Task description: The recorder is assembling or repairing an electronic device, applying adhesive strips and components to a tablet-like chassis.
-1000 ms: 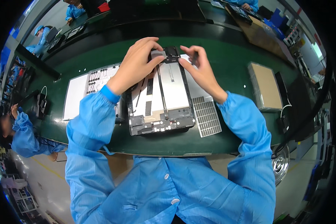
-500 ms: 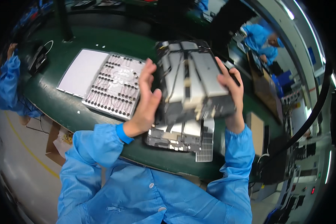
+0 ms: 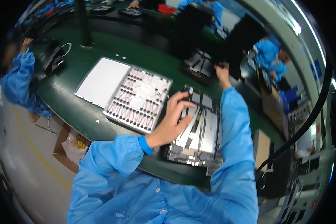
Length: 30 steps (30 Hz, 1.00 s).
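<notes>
My left hand (image 3: 175,121), fingers spread, is over the upper left of an opened tablet-like device (image 3: 209,128) on the bench. Silver battery panels, dark strips and a black lower edge show on it; whether my fingertips touch it I cannot tell. Farther back, a similar device (image 3: 199,63) lies on what looks like a dark stack. My stretched-out right arm brings my right hand (image 3: 223,72) to that device's right edge. The fingers there are small and blurred, so their grip is unclear. Left of my left hand lies a white tray (image 3: 138,99) with rows of small black-ended wired parts.
The tray's white lid (image 3: 102,80) lies open on the green bench (image 3: 72,108). A perforated sheet (image 3: 212,170) is partly under the near device. A cardboard box (image 3: 65,147) stands on the floor at left. A black cable (image 3: 302,130) arcs at right. People in blue work nearby.
The device I held up between both hands is out of them; a similar one now shows on the back stack. My right hand reached far forward, and my left hand came over the near device.
</notes>
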Each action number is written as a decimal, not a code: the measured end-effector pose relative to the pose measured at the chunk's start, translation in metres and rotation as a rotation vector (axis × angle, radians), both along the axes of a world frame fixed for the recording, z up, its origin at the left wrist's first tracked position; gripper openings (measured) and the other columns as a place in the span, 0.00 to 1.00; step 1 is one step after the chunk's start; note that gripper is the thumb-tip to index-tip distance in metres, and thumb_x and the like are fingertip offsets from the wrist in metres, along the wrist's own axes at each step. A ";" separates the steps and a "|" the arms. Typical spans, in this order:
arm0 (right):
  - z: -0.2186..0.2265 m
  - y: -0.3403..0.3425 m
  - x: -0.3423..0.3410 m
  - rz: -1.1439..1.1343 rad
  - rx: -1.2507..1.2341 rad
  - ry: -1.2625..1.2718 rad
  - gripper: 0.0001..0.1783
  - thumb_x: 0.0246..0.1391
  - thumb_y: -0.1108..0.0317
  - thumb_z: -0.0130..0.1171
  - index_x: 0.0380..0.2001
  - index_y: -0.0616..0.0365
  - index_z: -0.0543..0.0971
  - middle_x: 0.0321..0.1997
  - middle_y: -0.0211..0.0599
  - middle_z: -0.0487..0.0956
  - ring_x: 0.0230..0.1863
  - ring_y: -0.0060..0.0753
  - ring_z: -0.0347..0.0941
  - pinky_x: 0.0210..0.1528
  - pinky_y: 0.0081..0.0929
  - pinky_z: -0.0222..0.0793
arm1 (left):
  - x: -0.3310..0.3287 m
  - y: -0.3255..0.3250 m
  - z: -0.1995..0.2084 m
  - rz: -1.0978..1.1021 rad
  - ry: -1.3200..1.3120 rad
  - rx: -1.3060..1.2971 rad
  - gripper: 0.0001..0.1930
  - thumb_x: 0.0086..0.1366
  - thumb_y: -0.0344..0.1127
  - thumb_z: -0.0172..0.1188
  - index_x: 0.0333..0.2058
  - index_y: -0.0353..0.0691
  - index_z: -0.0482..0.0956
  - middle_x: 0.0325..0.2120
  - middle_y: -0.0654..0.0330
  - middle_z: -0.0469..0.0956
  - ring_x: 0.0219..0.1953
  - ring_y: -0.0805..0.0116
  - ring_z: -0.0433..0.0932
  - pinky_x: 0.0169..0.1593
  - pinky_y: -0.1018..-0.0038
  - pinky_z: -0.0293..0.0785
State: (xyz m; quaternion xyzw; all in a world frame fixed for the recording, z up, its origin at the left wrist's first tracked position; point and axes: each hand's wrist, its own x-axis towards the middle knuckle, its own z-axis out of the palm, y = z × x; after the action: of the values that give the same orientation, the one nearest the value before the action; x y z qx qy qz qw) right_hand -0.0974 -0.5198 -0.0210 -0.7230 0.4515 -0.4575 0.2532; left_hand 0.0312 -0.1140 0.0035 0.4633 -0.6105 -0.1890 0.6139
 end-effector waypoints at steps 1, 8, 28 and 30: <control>0.012 0.010 -0.013 0.033 0.001 0.063 0.20 0.56 0.66 0.62 0.50 0.60 0.71 0.51 0.47 0.78 0.45 0.37 0.76 0.46 0.28 0.71 | 0.002 -0.005 0.006 0.032 -0.057 -0.006 0.15 0.65 0.31 0.56 0.51 0.42 0.75 0.63 0.52 0.61 0.68 0.48 0.53 0.70 0.58 0.48; 0.067 0.160 -0.161 0.265 0.132 0.111 0.26 0.71 0.48 0.41 0.55 0.54 0.77 0.36 0.39 0.84 0.25 0.22 0.78 0.30 0.19 0.72 | -0.009 0.034 0.096 -0.251 -0.647 -0.022 0.12 0.56 0.23 0.60 0.39 0.41 0.80 0.51 0.56 0.77 0.60 0.46 0.69 0.61 0.54 0.65; 0.017 0.295 -0.229 0.408 0.689 -0.251 0.13 0.57 0.64 0.66 0.35 0.64 0.80 0.28 0.34 0.82 0.24 0.18 0.75 0.23 0.16 0.69 | -0.121 -0.064 0.071 -0.765 -1.516 0.206 0.26 0.70 0.59 0.46 0.57 0.51 0.78 0.56 0.34 0.70 0.59 0.42 0.71 0.68 0.54 0.56; 0.017 0.295 -0.228 0.405 0.690 -0.231 0.13 0.57 0.64 0.66 0.36 0.64 0.81 0.28 0.34 0.82 0.24 0.18 0.75 0.22 0.16 0.68 | -0.120 -0.064 0.070 -0.763 -1.500 0.207 0.26 0.70 0.58 0.47 0.57 0.51 0.78 0.56 0.34 0.71 0.59 0.42 0.71 0.68 0.55 0.56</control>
State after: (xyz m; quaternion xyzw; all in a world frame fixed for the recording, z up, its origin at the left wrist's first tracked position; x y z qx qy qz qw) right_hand -0.3251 -0.2252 -0.0041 -0.6139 0.3953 -0.2987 0.6145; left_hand -0.0891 -0.1775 0.0731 0.2821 -0.9502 -0.0809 -0.1052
